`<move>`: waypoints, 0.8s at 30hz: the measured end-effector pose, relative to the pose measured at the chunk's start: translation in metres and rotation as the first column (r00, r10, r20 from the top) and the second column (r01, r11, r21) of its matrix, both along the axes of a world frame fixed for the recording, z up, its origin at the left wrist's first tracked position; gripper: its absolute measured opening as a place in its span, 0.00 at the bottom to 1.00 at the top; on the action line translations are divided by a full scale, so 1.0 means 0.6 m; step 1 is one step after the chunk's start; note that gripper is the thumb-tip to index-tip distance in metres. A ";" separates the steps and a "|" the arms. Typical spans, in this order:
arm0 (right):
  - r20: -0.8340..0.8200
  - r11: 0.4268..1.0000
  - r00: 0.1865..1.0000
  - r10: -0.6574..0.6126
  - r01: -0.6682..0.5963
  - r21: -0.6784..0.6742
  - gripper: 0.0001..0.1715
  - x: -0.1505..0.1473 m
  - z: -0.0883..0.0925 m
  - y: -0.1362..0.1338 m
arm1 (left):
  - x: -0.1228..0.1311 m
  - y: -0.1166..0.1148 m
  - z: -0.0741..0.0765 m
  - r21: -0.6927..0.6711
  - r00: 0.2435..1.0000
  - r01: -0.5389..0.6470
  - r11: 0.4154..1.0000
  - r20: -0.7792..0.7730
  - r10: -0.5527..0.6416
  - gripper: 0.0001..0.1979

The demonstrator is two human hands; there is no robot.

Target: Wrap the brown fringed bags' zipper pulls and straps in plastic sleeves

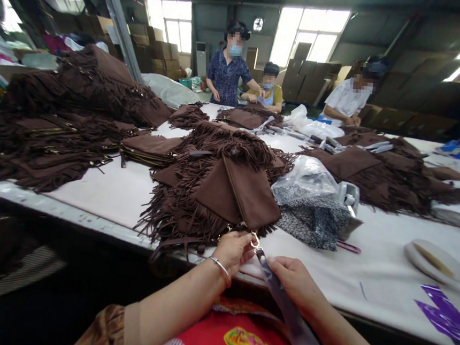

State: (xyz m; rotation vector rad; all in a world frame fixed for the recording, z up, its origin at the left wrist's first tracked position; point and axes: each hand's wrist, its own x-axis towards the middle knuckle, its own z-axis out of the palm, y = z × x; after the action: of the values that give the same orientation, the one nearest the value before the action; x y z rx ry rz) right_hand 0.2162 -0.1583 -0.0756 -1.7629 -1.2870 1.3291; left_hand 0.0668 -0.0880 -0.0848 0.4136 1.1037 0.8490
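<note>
A brown fringed bag (248, 193) with a brass zipper lies on a heap of similar bags in front of me. At its near corner my left hand (234, 251) has its fingers closed around the gold clasp (255, 241). My right hand (291, 277) pinches a dark strap (281, 300) just below that clasp. The strap seems covered in clear plastic film and hangs down toward my lap. Its upper end joins the gold clasp. Part of the left fingertips is hidden behind the metal fittings.
Brown bags (80, 89) pile up at the left, and more bags (371, 163) lie at the right. Right of the heap are a speckled grey bundle in plastic (311, 206), a tape dispenser (348, 199), a tape roll (437, 260) and purple film (443, 314). Three people work across the table.
</note>
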 end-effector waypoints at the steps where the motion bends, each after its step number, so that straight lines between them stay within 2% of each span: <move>1: -0.003 1.000 1.000 0.001 -0.001 -0.005 0.25 -0.001 -0.001 0.000 | -0.001 0.000 0.001 0.008 1.000 0.004 1.000 0.002 -0.004 0.01; 6: 0.012 0.997 1.000 0.002 -0.003 0.082 0.25 -0.007 -0.010 0.021 | -0.001 0.001 0.003 0.045 1.000 0.009 0.999 -0.014 -0.008 0.03; 10: -0.027 0.996 0.999 -0.019 0.021 0.088 0.24 -0.012 -0.014 0.034 | -0.006 0.003 0.003 0.066 0.999 -0.011 0.998 -0.030 0.013 0.06; 17: -0.112 0.980 0.993 -0.036 0.057 0.190 0.21 -0.009 0.003 0.011 | -0.012 0.006 0.001 0.099 0.999 -0.036 0.994 -0.035 0.040 0.07; 21: 0.019 0.996 0.998 -0.068 0.066 0.065 0.17 -0.003 -0.001 -0.012 | -0.008 0.006 -0.005 0.111 0.998 -0.052 0.992 -0.016 0.054 0.06; 24: -0.064 0.996 0.994 -0.088 0.086 -0.034 0.17 -0.003 -0.006 -0.024 | -0.004 0.006 -0.008 0.113 0.999 -0.048 0.992 0.008 0.048 0.05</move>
State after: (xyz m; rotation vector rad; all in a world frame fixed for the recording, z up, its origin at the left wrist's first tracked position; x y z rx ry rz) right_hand 0.2145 -0.1727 -0.0795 -1.7611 -1.1470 1.3532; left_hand 0.0643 -0.0844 -0.0897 0.4810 1.0675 0.9578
